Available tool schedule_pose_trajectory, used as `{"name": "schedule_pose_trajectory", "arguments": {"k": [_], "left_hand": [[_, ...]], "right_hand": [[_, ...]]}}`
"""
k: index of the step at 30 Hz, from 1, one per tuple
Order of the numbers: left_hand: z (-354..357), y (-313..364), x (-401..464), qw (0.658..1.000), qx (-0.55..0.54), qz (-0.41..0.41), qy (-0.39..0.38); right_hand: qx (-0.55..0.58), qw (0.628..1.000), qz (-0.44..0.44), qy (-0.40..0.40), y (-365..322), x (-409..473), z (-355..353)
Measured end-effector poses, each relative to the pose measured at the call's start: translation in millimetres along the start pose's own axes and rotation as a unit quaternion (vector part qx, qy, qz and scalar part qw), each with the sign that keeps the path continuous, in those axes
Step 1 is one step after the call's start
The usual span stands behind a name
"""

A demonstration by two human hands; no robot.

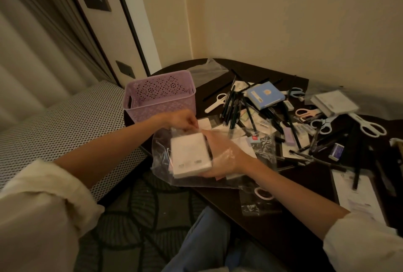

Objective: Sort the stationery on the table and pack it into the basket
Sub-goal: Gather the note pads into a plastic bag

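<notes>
White pad (190, 158) blurred; label print unreadable.

Both arms reach forward, sleeves rolled to the elbows. The left hand (182, 120) has its fingertips pinched together, palm down. The right hand (220, 154) lies palm up, its grip curled beneath, wrist bent inward.

Bagged white pad (190, 157) in both hands

Dark table (272, 212): purple basket (160, 99) at left edge; pens (233, 105), scissors (368, 126), blue notepad (265, 95) scattered.
</notes>
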State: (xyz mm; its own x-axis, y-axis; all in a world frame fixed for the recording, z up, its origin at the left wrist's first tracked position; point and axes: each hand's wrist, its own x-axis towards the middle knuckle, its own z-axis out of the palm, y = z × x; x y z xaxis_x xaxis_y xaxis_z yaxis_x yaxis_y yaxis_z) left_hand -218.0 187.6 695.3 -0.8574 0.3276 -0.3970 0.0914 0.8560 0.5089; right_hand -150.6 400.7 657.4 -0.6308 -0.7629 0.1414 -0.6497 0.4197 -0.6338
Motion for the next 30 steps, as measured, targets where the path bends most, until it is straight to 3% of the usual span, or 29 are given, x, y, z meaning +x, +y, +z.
{"name": "schedule_pose_trajectory", "arguments": {"k": [6, 15, 17, 19, 22, 24, 26, 28, 30], "left_hand": [[5.2, -10.8, -1.2, 0.997, -0.066, -0.02, 0.024], [11.3, -4.6, -11.9, 0.992, 0.061, 0.027, 0.103], [12.0, -0.7, -25.0, 0.981, 0.094, 0.045, 0.162], [16.7, -0.4, -44.6, 0.956, 0.075, 0.065, 0.276], [37.9, -7.6, -83.1, 0.875, -0.003, 0.067, 0.479], [57.5, -14.8, -106.6, 0.834, -0.044, 0.01, 0.551], [73.9, -23.2, -121.4, 0.834, -0.144, -0.088, 0.525], [81.7, -26.5, -128.5, 0.835, -0.344, -0.161, 0.397], [85.7, -22.8, -132.3, 0.829, -0.463, -0.168, 0.266]], "right_hand": [[-0.039, 0.998, -0.05, 0.009, 0.3, 4.6, -1.6], [-0.093, 0.993, -0.073, 0.008, -1.3, 6.1, -1.8], [-0.125, 0.99, -0.071, -0.008, -1.9, 8.1, -2.4], [-0.176, 0.981, -0.081, -0.008, 0.6, 9.8, -2.5], [-0.245, 0.968, -0.048, -0.029, 6.6, 9.7, -1.2], [-0.213, 0.977, -0.029, -0.016, 11.6, 8.4, 2.6], [-0.181, 0.983, -0.02, 0.019, 16.3, 5.1, 8.5], [-0.16, 0.986, -0.029, 0.045, 18.4, 0.1, 15.3], [-0.15, 0.986, -0.05, 0.061, 19.9, -5.3, 20.9]]}}
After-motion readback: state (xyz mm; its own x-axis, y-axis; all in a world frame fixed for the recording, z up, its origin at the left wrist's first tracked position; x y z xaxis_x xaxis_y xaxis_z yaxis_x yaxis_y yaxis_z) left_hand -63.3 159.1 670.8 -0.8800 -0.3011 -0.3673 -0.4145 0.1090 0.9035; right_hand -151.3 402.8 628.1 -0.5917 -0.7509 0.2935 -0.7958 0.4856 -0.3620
